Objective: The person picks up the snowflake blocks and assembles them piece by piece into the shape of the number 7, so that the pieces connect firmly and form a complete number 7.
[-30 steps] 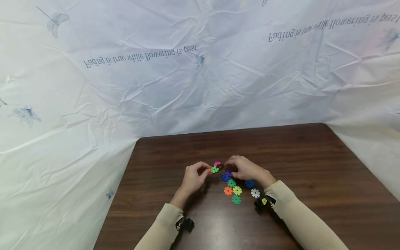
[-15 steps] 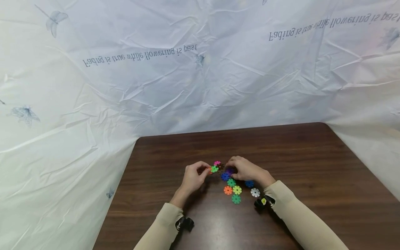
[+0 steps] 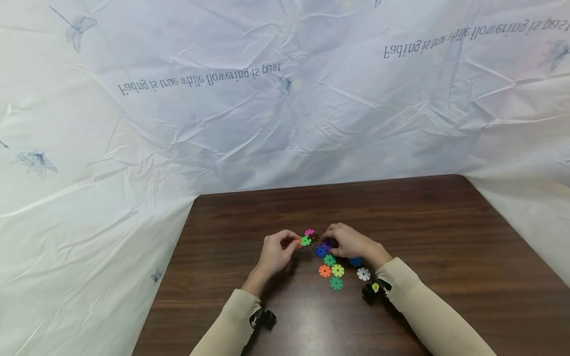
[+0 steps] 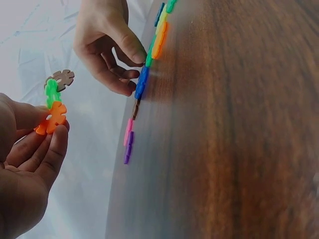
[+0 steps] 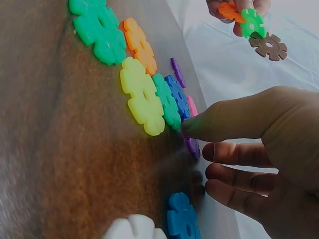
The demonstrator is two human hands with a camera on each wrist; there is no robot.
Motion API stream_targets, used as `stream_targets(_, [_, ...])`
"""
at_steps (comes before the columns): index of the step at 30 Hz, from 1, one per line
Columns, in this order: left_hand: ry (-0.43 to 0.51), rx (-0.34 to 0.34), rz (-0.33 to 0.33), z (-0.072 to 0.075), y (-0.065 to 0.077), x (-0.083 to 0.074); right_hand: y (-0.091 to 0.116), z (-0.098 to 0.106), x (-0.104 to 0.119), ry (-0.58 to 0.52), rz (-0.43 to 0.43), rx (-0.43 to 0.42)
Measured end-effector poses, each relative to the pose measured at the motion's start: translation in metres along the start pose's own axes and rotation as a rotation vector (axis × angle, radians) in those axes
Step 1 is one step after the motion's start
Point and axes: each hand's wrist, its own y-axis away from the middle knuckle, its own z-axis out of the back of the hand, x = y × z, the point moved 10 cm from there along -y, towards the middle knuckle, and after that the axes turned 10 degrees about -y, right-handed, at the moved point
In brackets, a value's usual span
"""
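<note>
My left hand (image 3: 273, 252) pinches an orange notched disc (image 4: 58, 115) between thumb and fingers, held up off the table. Slotted onto it is a bright green notched disc (image 4: 51, 93), and a brown notched disc (image 4: 64, 78) hangs from the green one's far end. My right hand (image 3: 352, 241) is low at the table, thumb tip beside a purple notched disc (image 5: 194, 148), fingers loosely curved and apart from the thumb. A dark blue disc (image 3: 320, 251) and a green disc (image 5: 167, 101) lie flat close by its thumb.
On the wooden table (image 3: 423, 222) lie more notched discs: pink (image 3: 309, 232), orange (image 3: 325, 270), yellow (image 3: 338, 270), green (image 3: 336, 283), blue (image 3: 355, 261) and white (image 3: 363, 274). A printed white sheet (image 3: 276, 123) hangs behind the table's far edge.
Both hands stay almost in place. The right hand has shifted very slightly, with the purple disc in sight between its thumb and fingers. The left keeps its grip on the linked discs.
</note>
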Motion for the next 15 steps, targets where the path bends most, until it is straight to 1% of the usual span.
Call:
stream_targets(7, [-0.004,-0.003,-0.009,-0.0004,-0.0021,0.0012,-0.0004,0.0,-0.0042,0.003,-0.029,-0.002])
stream_targets(15, [0.01,0.003,-0.003,-0.0014,-0.0023,0.0046,-0.0012,-0.0025,-0.0048,0.017,-0.056,0.026])
